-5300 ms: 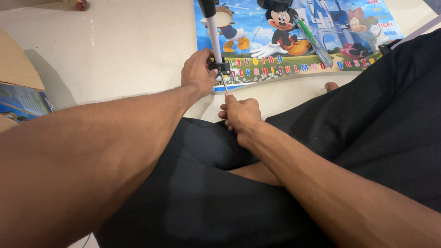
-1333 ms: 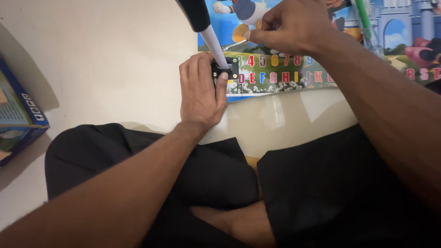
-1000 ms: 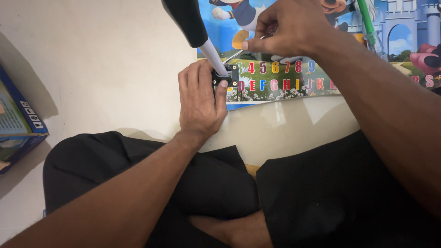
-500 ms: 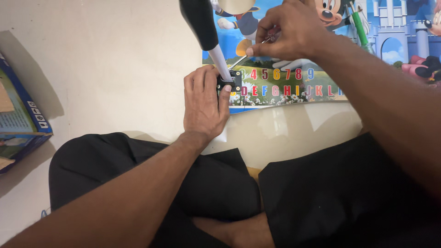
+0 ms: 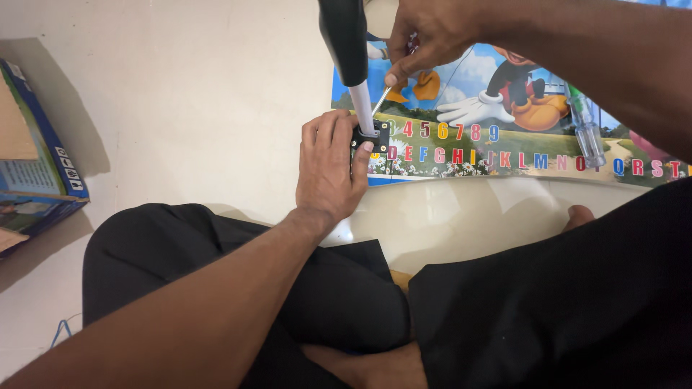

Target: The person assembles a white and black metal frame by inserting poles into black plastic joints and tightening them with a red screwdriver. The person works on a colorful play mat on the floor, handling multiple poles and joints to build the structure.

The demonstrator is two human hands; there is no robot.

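A small black bracket [image 5: 373,137] sits at the foot of a white rod [image 5: 362,108] that rises into a black grip [image 5: 343,36] toward the camera. It rests on the near left corner of a colourful cartoon mat [image 5: 504,144] spread on the pale floor [image 5: 180,108]. The left hand [image 5: 330,169] lies flat beside the bracket, thumb and fingertips pressed against it, which seems to pin the piece so it cannot twist. The right hand [image 5: 425,32] comes down from above, pinching a thin metal tool [image 5: 382,101] whose tip angles down to the bracket; the steep angle seems to keep it clear of the rod.

The bracket stands right at the mat's left edge, with bare floor to its left. A green-handled screwdriver [image 5: 585,130] lies on the mat well to the right, out of the hands' way. A blue cardboard box [image 5: 32,166] sits far left. The person's black-trousered crossed legs [image 5: 324,302] close off the near side.
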